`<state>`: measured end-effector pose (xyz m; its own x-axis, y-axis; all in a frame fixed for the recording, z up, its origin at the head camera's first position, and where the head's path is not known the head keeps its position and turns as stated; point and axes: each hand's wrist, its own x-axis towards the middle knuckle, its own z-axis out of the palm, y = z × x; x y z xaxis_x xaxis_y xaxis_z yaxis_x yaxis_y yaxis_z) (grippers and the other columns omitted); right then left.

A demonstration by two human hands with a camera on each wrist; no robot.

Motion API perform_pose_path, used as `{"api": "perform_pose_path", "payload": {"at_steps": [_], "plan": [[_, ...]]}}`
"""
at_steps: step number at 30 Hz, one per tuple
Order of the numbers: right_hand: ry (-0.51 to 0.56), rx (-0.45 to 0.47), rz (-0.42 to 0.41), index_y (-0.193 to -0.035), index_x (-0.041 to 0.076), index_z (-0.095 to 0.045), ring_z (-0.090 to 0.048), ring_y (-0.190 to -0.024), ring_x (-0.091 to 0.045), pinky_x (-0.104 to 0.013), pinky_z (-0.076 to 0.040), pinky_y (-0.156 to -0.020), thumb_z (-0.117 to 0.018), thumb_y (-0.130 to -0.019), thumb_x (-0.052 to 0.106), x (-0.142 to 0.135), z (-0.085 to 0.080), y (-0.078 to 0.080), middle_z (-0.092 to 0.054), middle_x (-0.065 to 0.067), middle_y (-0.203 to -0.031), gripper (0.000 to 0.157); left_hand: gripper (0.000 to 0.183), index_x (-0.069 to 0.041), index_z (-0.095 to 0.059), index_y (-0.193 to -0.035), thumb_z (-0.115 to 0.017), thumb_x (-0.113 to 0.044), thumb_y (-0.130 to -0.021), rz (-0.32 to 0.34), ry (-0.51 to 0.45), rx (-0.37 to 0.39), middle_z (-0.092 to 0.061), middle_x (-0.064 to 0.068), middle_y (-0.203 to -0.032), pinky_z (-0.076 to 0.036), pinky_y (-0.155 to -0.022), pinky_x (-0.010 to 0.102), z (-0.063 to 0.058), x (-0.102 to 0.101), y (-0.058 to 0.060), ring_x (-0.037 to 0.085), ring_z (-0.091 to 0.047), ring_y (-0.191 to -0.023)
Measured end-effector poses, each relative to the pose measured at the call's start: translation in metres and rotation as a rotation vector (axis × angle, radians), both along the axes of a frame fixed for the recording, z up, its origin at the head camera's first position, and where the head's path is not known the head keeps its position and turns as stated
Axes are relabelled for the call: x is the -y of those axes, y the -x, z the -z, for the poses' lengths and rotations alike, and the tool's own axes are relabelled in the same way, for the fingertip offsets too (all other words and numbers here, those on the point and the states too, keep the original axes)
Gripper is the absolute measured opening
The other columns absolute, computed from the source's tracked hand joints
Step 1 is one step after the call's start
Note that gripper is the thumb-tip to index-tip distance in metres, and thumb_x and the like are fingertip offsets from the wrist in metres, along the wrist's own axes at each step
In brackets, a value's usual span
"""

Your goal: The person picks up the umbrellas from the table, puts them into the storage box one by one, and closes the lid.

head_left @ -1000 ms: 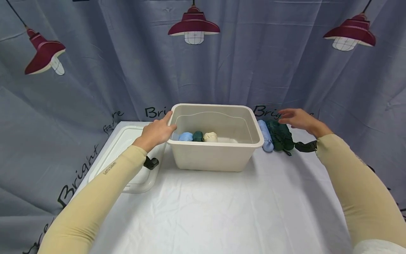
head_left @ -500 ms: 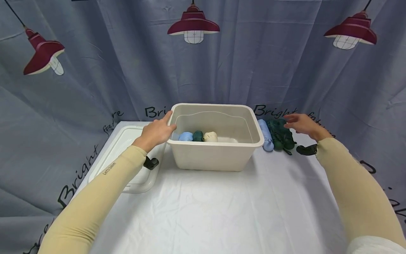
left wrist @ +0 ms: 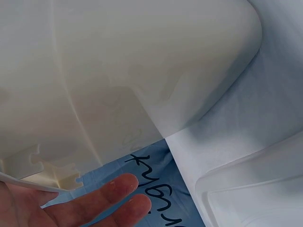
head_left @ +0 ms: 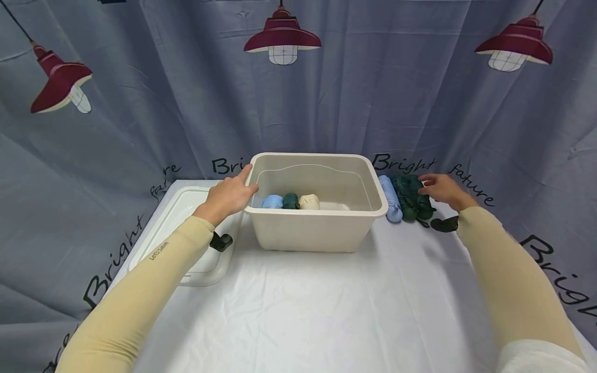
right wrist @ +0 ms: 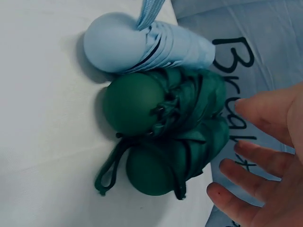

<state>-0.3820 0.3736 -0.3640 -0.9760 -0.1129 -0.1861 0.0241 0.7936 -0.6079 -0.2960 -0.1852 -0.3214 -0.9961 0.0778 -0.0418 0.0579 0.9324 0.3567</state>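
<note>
My left hand [head_left: 228, 197] rests on the left rim of a cream plastic storage box [head_left: 308, 231], its fingers fairly straight. In the left wrist view, fingertips [left wrist: 125, 184] extend past the box's outer wall. Inside the box, the ends of a light blue folded umbrella [head_left: 272, 202], a dark green one [head_left: 291, 201] and a cream one [head_left: 310, 202] show. Right of the box lie a light blue folded umbrella [right wrist: 113, 45] and two dark green folded umbrellas [right wrist: 132, 104], side by side. Beside the outer green one, my right hand [head_left: 443, 189] hovers with fingers spread, apart from it.
A translucent white lid [head_left: 205, 267] lies flat on the table left of the box, under my left forearm. White cloth covers the table [head_left: 326, 311]. A grey-blue curtain [head_left: 350, 93] with printed lamps hangs right behind the back edge.
My right hand has come lower and closer to the outer green umbrella. The left hand stays on the box rim, and the umbrellas have not moved.
</note>
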Motion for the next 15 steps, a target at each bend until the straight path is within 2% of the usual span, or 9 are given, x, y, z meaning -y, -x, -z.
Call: {"api": "perform_pose_path", "payload": {"at_steps": [4, 8, 11, 15], "plan": [[-0.009, 0.010, 0.020, -0.154, -0.006, -0.028, -0.032, -0.136, -0.056, -0.065, -0.036, -0.107, -0.052, -0.102, 0.015, -0.002, 0.005, 0.001, -0.019, -0.040, -0.155, 0.060, 0.072, -0.028, -0.007, -0.164, -0.034, -0.050, -0.101, 0.003, 0.003, -0.007, -0.063, 0.022, -0.132, -0.046, -0.073, 0.048, 0.000, 0.000, -0.001, 0.033, -0.065, -0.090], [-0.038, 0.021, 0.038, -0.156, -0.005, -0.024, -0.031, -0.135, -0.057, -0.066, -0.038, -0.105, -0.051, -0.102, 0.016, -0.003, 0.011, 0.000, -0.015, -0.041, -0.156, 0.064, 0.073, -0.028, -0.008, -0.164, -0.034, -0.050, -0.100, 0.004, 0.000, -0.012, -0.068, 0.020, -0.118, -0.045, -0.067, 0.044, -0.001, 0.000, -0.001, 0.031, -0.063, -0.082], [-0.061, 0.040, 0.034, -0.158, -0.003, -0.019, -0.030, -0.136, -0.058, -0.068, -0.039, -0.102, -0.051, -0.103, 0.022, -0.002, 0.016, 0.001, -0.012, -0.040, -0.157, 0.068, 0.073, -0.027, -0.008, -0.164, -0.033, -0.050, -0.100, 0.007, -0.007, -0.015, -0.069, 0.018, -0.106, -0.043, -0.062, 0.042, 0.000, 0.000, -0.001, 0.029, -0.062, -0.075], [-0.057, 0.081, 0.013, -0.160, 0.000, -0.015, -0.027, -0.138, -0.057, -0.070, -0.039, -0.100, -0.049, -0.104, 0.037, 0.002, 0.022, 0.004, -0.007, -0.038, -0.160, 0.075, 0.073, -0.027, -0.007, -0.164, -0.033, -0.050, -0.100, 0.006, -0.006, -0.016, -0.069, 0.019, -0.109, -0.044, -0.064, 0.043, 0.001, 0.000, -0.001, 0.030, -0.063, -0.077]]}}
